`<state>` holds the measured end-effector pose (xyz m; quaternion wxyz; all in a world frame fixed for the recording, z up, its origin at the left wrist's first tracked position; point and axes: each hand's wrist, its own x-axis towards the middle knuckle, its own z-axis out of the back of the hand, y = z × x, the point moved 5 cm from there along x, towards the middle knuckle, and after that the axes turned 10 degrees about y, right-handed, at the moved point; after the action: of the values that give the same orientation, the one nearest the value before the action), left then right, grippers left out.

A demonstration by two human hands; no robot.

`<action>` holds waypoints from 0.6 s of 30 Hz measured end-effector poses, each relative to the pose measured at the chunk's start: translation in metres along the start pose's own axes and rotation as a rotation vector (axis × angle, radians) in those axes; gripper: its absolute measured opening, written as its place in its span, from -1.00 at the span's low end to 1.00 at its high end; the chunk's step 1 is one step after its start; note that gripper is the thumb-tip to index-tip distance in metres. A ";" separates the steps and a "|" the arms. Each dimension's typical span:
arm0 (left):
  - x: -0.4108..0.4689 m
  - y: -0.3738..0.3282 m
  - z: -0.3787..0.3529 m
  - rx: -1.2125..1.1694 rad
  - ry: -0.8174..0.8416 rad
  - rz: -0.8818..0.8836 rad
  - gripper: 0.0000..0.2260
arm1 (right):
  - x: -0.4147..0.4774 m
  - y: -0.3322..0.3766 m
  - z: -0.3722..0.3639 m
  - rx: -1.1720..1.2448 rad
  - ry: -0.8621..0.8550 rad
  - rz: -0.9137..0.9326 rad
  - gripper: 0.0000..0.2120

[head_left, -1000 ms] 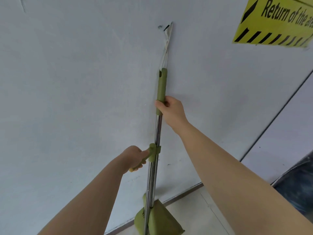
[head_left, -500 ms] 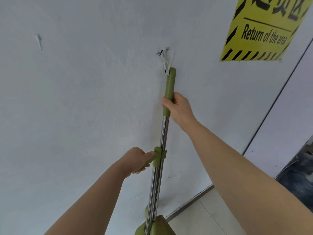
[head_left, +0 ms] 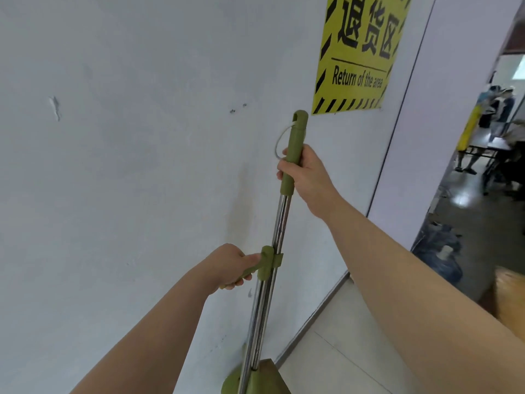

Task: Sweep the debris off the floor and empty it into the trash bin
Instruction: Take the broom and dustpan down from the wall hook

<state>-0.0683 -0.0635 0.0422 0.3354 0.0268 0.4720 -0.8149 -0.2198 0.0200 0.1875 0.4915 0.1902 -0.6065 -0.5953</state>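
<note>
A broom with a steel pole (head_left: 279, 226) and an olive-green grip stands upright in front of the white wall. My right hand (head_left: 308, 176) is closed around the green grip near its top, where a white cord loop (head_left: 281, 143) hangs free. A green dustpan handle (head_left: 262, 265) is clipped to the pole lower down, and my left hand (head_left: 231, 265) grips it. The green dustpan and broom head (head_left: 255, 378) show at the bottom edge. No debris or trash bin is visible.
A yellow and black sign (head_left: 360, 52) hangs on the white wall (head_left: 127, 166). Two small marks (head_left: 238, 108) sit on the wall left of the broom top. Pale tiled floor (head_left: 341, 351) runs to the right. People stand by a table (head_left: 488, 143) through the opening at far right.
The cord loop has come off the wall hook, and the broom has moved away from the wall to the right. Both hands keep their holds. My view has turned right.
</note>
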 end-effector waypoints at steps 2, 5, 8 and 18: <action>0.002 0.001 -0.013 0.023 0.009 -0.028 -0.56 | -0.016 -0.003 0.006 0.010 -0.034 -0.025 -0.89; 0.006 0.002 -0.036 0.055 0.035 -0.077 -0.57 | -0.042 -0.011 0.019 -0.023 -0.128 -0.056 -0.92; 0.013 0.002 -0.061 0.096 0.092 -0.116 -0.56 | -0.072 -0.023 0.038 -0.023 -0.215 -0.109 -0.90; 0.024 -0.014 -0.168 0.356 0.338 -0.260 -0.53 | -0.188 -0.067 0.117 -0.046 -0.552 -0.230 -0.83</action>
<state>-0.1407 0.0610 -0.0482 0.1345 0.1604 0.3701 -0.9051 -0.2561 0.2211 0.0794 0.2414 0.0775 -0.6780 -0.6899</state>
